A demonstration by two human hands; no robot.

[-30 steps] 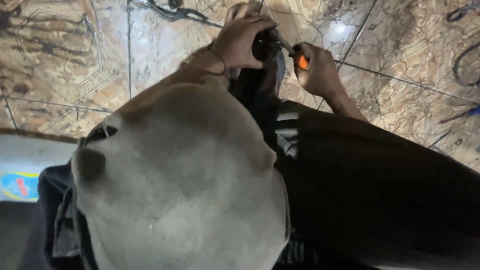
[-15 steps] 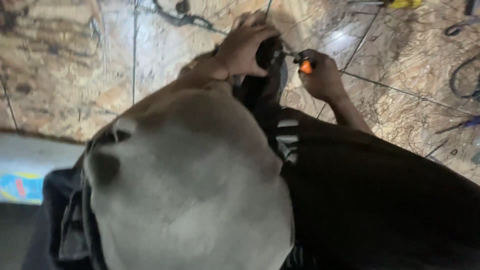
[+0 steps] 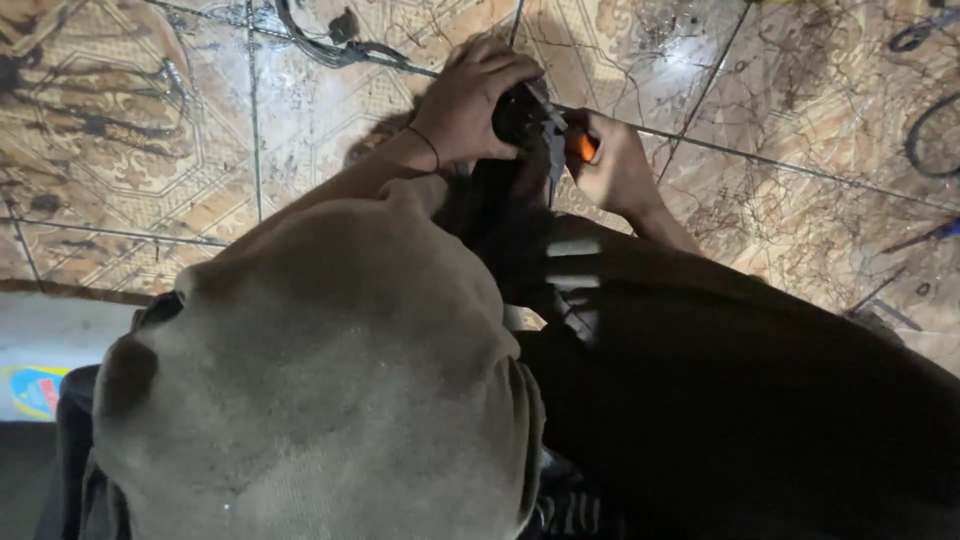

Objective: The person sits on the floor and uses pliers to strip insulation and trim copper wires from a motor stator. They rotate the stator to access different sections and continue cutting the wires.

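Observation:
My left hand (image 3: 470, 95) is closed over a small black object (image 3: 518, 112) held above my knees. A thin band circles that wrist. My right hand (image 3: 615, 170) grips an orange-handled tool (image 3: 583, 147), a screwdriver by its look, with its metal tip against the black object. My grey trouser knee (image 3: 330, 380) and dark trouser leg (image 3: 760, 400) fill the lower view and hide what lies below the hands.
Patterned brown floor tiles (image 3: 150, 130) lie beneath. A black cable (image 3: 330, 45) runs across the top. More wires (image 3: 935, 130) and a blue-handled tool (image 3: 940, 232) lie at the right edge. A pale step with a coloured wrapper (image 3: 40, 390) sits at lower left.
The view has shifted slightly, so the hands sit a little lower and more central. Both hands keep the same hold on the black object and the tool.

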